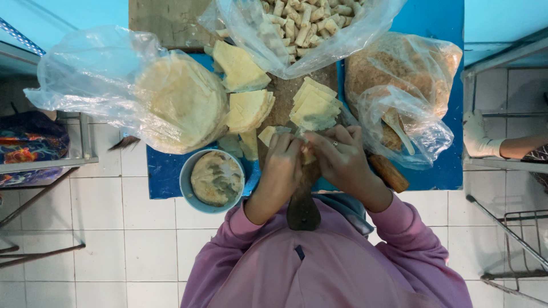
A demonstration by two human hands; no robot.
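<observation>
Seen from a head camera looking straight down, a person in a pink long-sleeved top works at a blue table point(445, 171). Both forearms reach forward from the bottom of the picture and meet at the middle.

The left hand point(281, 159) is knuckles up, with fingers curled closed around a small pale yellow pastry piece point(308, 155). The right hand point(341, 155), wearing a ring, mirrors it, fingers bent and pinching the same piece from the other side. The two hands touch each other, thumbs together over the piece.

Only a small strip of the piece shows between the fingers: cream-yellow and soft-looking. Which way its long axis runs cannot be told, since the hands cover most of it. It sits above a brown wooden board point(302, 205), whose rounded handle points back toward the person's body.

Just beyond the hands lie stacks of cut yellow wrappers point(314, 105), fanned in wedges. To the left, a clear plastic bag holds a pile of round flat wrappers point(182, 100). A blue bowl of beige paste point(216, 179) stands near the left wrist. At the top, an open bag holds finished small rolls point(302, 23). To the right, a bag holds brown crumbly filling point(399, 74) and a spoon point(399, 128).

At the far right edge, another person's gloved hand point(476, 137) rests on a ledge.
</observation>
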